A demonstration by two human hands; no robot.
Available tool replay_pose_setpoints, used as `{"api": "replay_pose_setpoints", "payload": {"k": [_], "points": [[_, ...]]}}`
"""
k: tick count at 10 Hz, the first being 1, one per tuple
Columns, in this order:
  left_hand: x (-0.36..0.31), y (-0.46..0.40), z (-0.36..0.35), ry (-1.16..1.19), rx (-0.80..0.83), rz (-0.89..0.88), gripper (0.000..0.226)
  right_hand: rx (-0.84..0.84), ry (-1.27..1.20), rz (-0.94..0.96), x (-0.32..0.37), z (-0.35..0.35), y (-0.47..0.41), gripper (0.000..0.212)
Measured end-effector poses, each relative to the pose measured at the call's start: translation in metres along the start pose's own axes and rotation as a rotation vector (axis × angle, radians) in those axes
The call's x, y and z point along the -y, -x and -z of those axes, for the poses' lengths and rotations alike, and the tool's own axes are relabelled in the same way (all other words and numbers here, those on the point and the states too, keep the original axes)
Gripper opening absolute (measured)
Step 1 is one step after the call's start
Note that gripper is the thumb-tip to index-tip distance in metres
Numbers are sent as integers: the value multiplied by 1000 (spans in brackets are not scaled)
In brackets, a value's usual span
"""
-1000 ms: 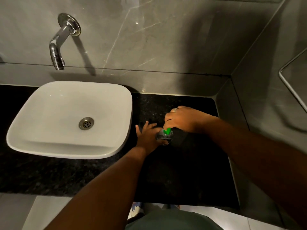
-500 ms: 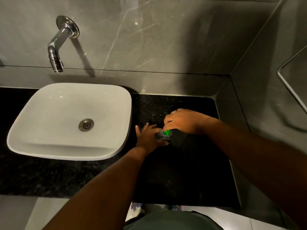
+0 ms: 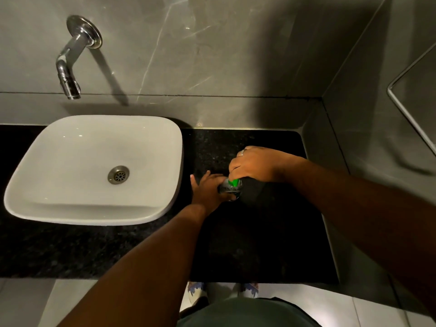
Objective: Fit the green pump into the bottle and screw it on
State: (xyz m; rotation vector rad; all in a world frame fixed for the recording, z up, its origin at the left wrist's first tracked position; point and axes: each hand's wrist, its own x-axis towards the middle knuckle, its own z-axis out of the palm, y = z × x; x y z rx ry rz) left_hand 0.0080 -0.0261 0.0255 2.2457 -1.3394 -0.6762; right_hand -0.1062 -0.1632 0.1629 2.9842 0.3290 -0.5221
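A small clear bottle (image 3: pixel 230 190) stands on the black counter (image 3: pixel 259 244), right of the basin. My left hand (image 3: pixel 208 190) wraps its side from the left and holds it upright. The green pump (image 3: pixel 234 182) sits on the bottle's mouth, with only a small green patch showing. My right hand (image 3: pixel 254 165), a ring on one finger, covers the pump from above and grips it. The pump's head and the bottle's neck are hidden under my fingers.
A white square basin (image 3: pixel 94 171) with a metal drain (image 3: pixel 118 175) takes up the left of the counter. A chrome tap (image 3: pixel 70 67) juts from the grey wall above it. A side wall (image 3: pixel 377 138) bounds the counter on the right.
Both hands stay on the bottle and pump in the same spot. My right hand has shifted slightly over the pump; the view has tilted a little.
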Motion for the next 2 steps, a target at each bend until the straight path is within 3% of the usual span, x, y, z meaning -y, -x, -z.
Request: {"api": "replay_pose_setpoints", "payload": {"k": [1, 2], "points": [[-4, 0, 3, -46, 18, 5, 51, -29, -16, -50, -2, -4, 2, 42], [-3, -3, 3, -74, 66, 5, 67, -239, -179, -228, 2, -19, 18, 63]]}}
